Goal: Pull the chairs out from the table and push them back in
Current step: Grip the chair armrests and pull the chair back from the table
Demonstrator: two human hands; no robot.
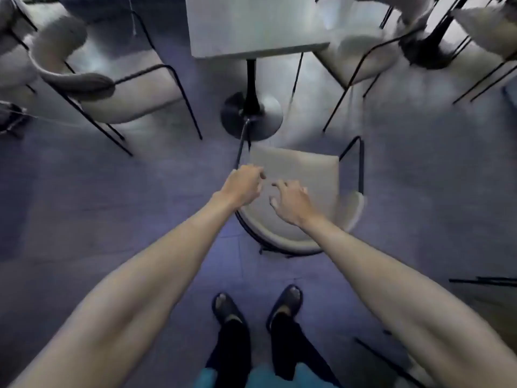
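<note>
A cream-cushioned chair (307, 175) with a thin black frame stands in front of me, apart from the white table (251, 23), its curved backrest nearest my feet. My left hand (243, 186) hovers over the chair's left side with fingers loosely curled and holds nothing. Spread fingers show on my right hand (291, 201), which floats above the seat and backrest without gripping. The table rests on a black pedestal with a round base (251, 116).
Another cream chair (126, 93) stands at the table's left and one (361, 60) at its right. A second pedestal (428, 49) and more chairs are at the far right. My feet in dark slippers (257, 306) are on the grey floor.
</note>
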